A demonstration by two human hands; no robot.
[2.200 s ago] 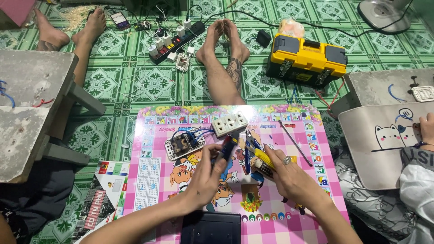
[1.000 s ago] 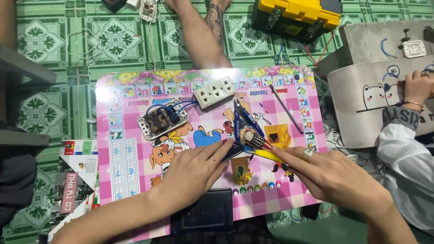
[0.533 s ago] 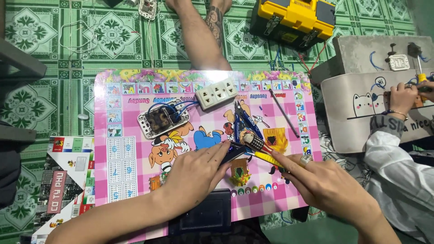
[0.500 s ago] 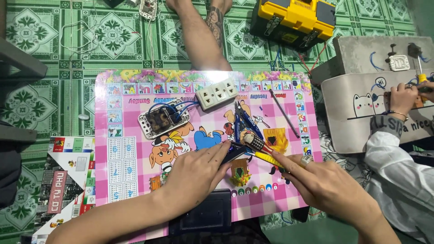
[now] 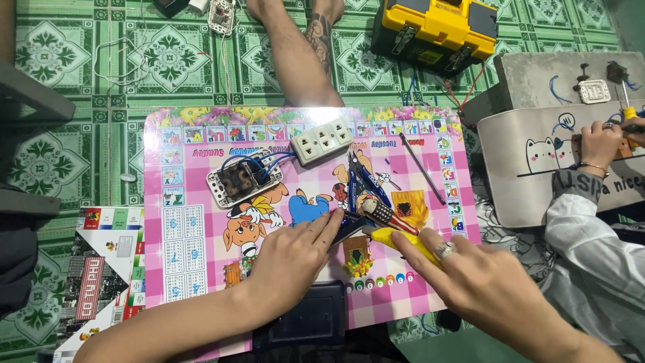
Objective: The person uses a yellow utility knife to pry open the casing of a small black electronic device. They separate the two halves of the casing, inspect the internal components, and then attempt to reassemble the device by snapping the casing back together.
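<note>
Now, line by line:
Left hand: left hand lies flat on the mat, fingers stretched out and close together, tips touching a small dark part near the mat's middle; it grips nothing.
Right hand: right hand, ring on one finger, closes round the yellow handle of a screwdriver; the shaft points far-left, its tip just beside the dark part.
Mat: pink picture mat fills the middle; its near edge runs under both wrists, its right edge lies just beside the right hand.
Far half of mat: opened switch box at left with blue wires to a white socket strip; blue pliers and a thin rod to the right.
Open room: bare mat on the left, between switch box and left forearm.
Beyond the edges: yellow toolbox far right on the green floor; another person's hand works at the right on a cat-print board.
</note>
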